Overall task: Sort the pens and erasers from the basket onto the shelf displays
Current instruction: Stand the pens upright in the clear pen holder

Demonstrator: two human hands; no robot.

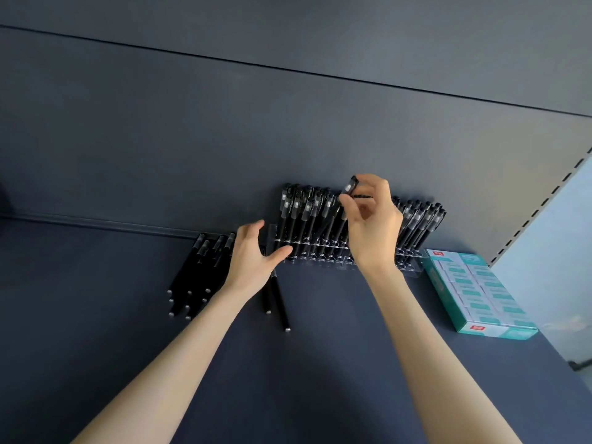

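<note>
A clear acrylic pen stand (323, 255) stands against the back wall of the dark shelf, filled with several upright black pens (302, 216). My right hand (371, 225) is raised in front of the stand and pinches a black pen (349, 187) by its cap end, tilted above the row. My left hand (253, 254) hovers with its fingers spread at the stand's left end, over loose pens. A pile of several black pens (198, 274) lies flat on the shelf to the left. Two more pens (275, 299) lie below my left hand.
A teal and white box of erasers (477, 293) lies on the shelf to the right of the stand. The dark shelf board (320, 363) stretches toward me. A perforated grey upright (544, 203) borders the shelf on the right. The basket is out of view.
</note>
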